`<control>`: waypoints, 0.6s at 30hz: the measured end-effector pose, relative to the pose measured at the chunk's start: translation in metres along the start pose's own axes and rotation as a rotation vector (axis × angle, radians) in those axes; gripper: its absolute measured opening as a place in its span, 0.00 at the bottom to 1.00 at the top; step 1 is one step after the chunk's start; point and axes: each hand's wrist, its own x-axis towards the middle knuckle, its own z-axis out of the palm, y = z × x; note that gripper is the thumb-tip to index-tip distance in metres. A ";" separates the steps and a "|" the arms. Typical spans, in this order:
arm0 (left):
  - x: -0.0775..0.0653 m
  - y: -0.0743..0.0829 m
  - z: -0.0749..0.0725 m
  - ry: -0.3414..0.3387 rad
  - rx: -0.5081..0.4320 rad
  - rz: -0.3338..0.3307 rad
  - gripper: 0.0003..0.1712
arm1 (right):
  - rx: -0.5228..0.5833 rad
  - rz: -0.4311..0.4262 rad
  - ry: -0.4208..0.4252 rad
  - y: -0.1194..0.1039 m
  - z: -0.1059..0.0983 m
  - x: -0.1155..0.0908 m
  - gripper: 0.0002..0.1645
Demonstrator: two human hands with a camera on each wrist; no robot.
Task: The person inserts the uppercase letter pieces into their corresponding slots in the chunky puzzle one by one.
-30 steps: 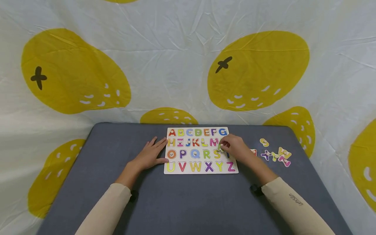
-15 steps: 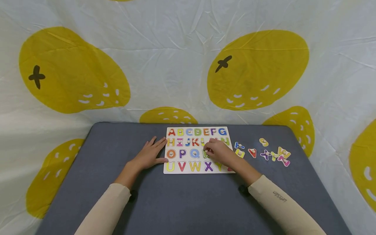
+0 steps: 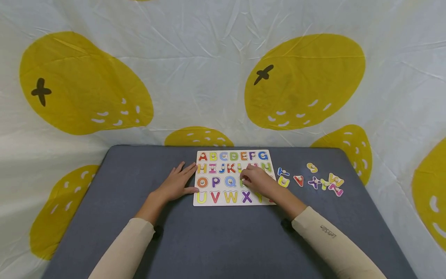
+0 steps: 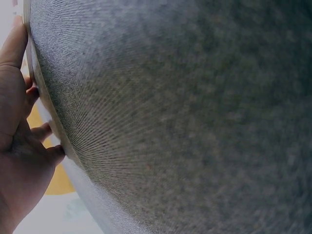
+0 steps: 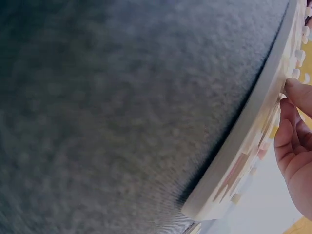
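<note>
A wooden alphabet peg puzzle board [image 3: 234, 205] lies on the grey table, with knobbed letter pieces in its upper rows and printed letters along the bottom row. My left hand [image 3: 174, 185] rests at the board's left edge, fingers spread, thumb lower down; in the left wrist view the left hand [image 4: 22, 131] touches that edge. Over the third row, my right hand [image 3: 259, 180] pinches a green letter R piece [image 3: 242, 182] at the R spot, mostly hidden by the fingers. The right wrist view shows the right hand [image 5: 298, 146] with thumb and fingertips together low over the board.
To the board's right lie several loose letter pieces: a blue T [image 3: 283, 171], yellow U [image 3: 283, 181], red V [image 3: 298, 180], yellow S [image 3: 311, 167], purple X [image 3: 315, 183] and an overlapping cluster with a pink Z [image 3: 336, 190]. A lemon-patterned curtain [image 3: 198, 85] hangs behind the table [image 3: 223, 240].
My right hand has moved left from beside the N to the R spot with the green letter R piece, uncovering the loose T and U. The left hand has stayed in place.
</note>
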 end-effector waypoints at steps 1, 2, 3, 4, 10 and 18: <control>0.000 -0.001 0.000 -0.001 -0.001 -0.001 0.56 | -0.001 -0.002 -0.003 0.000 0.000 0.001 0.04; 0.000 -0.001 0.000 -0.001 -0.001 -0.002 0.56 | 0.000 -0.006 -0.003 0.000 0.000 0.001 0.03; 0.000 -0.001 -0.001 0.002 -0.001 0.000 0.56 | 0.004 -0.008 -0.003 -0.001 0.000 0.002 0.03; -0.001 -0.001 -0.001 0.002 -0.004 -0.001 0.56 | 0.004 -0.013 -0.001 -0.001 0.000 0.002 0.03; 0.000 -0.003 0.000 0.008 -0.011 0.000 0.56 | 0.004 -0.010 0.012 -0.002 0.001 0.002 0.04; -0.001 -0.002 -0.001 0.002 -0.007 0.002 0.56 | -0.029 -0.037 0.056 0.003 -0.013 -0.005 0.10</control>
